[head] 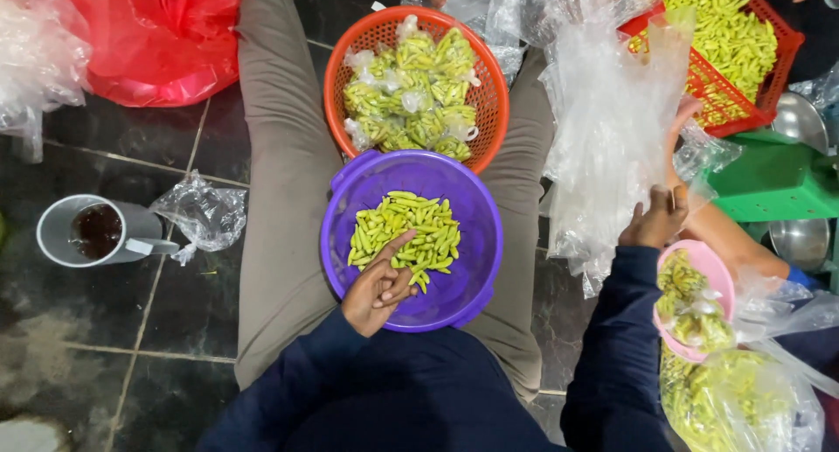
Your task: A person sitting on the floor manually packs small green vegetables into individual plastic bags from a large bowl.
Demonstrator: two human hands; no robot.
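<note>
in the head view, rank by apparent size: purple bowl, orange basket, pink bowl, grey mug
1. Round purple plastic bowl and round orange plastic mesh basket: these look about equal, and the bowl hides part of the basket, so I will not split them.
2. Grey mug.
3. Small pink plastic bowl, partly hidden, so unsure.

— What is the person wearing?
— A dark navy top with long sleeves (612, 347) that end in plain cuffs at the wrists.
— And on the legs?
— Khaki-grey trousers (280, 181), smooth cloth, no pattern visible.
</note>
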